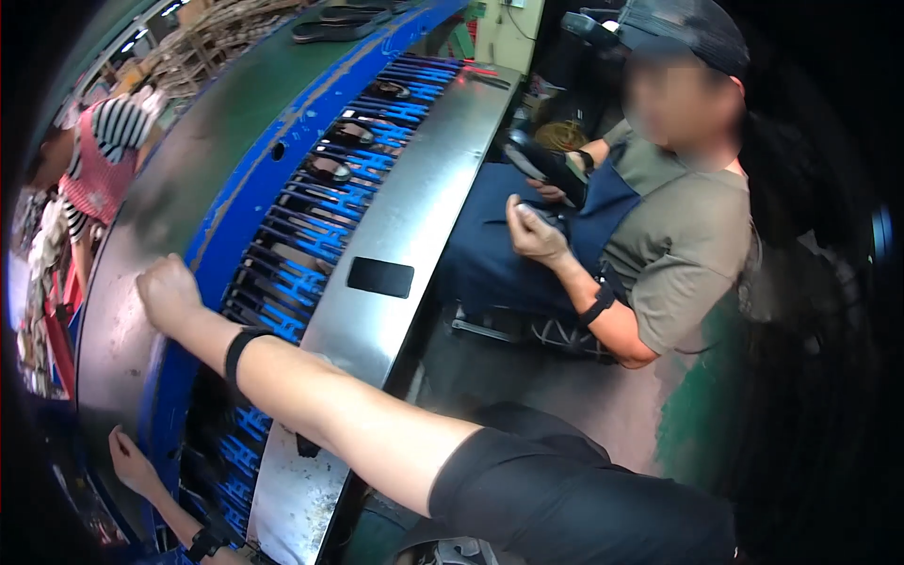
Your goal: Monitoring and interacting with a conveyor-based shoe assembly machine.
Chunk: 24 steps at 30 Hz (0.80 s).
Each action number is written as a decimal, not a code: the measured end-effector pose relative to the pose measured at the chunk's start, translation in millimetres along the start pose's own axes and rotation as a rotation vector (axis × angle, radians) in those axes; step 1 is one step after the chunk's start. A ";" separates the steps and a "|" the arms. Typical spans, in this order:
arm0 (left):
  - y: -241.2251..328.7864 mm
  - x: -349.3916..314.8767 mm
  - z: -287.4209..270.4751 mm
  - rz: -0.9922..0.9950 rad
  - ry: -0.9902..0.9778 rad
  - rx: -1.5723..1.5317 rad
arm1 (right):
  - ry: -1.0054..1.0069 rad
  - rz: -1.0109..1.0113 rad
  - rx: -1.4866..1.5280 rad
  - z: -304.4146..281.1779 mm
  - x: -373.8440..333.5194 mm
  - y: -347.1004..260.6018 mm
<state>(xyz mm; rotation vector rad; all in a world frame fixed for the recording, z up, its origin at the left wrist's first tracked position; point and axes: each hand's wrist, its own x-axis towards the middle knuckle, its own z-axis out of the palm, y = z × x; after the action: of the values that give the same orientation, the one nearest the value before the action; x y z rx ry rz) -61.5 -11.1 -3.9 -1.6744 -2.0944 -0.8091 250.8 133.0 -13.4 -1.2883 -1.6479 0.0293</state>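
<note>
My right arm reaches across a long metal ledge (421, 217) to the green-and-grey worktop. At the worktop's near edge, next to a blue rail (299, 135), my right hand (169, 294) is closed, its fingers curled under. Whatever it may hold is hidden. Lower down, my left hand (135, 463) is raised beside the same rail, fingers extended and thumb a little apart, with nothing visible in it. Both wrists wear black bands. Below my right forearm and above it runs a row of blue brackets (306, 240) between rail and ledge.
A flat black rectangle (380, 278) lies on the ledge. Dark shoe soles (341, 23) rest on the worktop's far end. To the right a seated co-worker (673, 221) holds a black shoe (556, 169). Another person (99, 155) in a striped top bends beyond the worktop.
</note>
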 end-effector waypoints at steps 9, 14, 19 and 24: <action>58.7 -24.8 8.3 0.072 0.048 -0.049 | 0.159 -0.121 0.033 -25.5 -15.9 24.3; 13.9 -17.7 2.9 0.014 0.019 -0.003 | 0.067 -0.023 0.027 3.1 -12.5 3.9; 9.0 -1.5 9.2 0.106 -0.026 0.071 | 0.011 -0.009 0.029 4.8 -1.8 12.1; 16.9 -6.0 15.9 0.071 -0.038 0.070 | 0.034 -0.005 0.033 0.4 -6.3 18.6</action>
<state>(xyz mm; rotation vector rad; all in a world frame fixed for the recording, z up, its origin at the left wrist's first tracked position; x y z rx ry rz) -42.4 -3.5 -16.1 -1.7289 -2.0505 -0.6796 263.3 136.6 -28.1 -1.2534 -1.6154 0.0318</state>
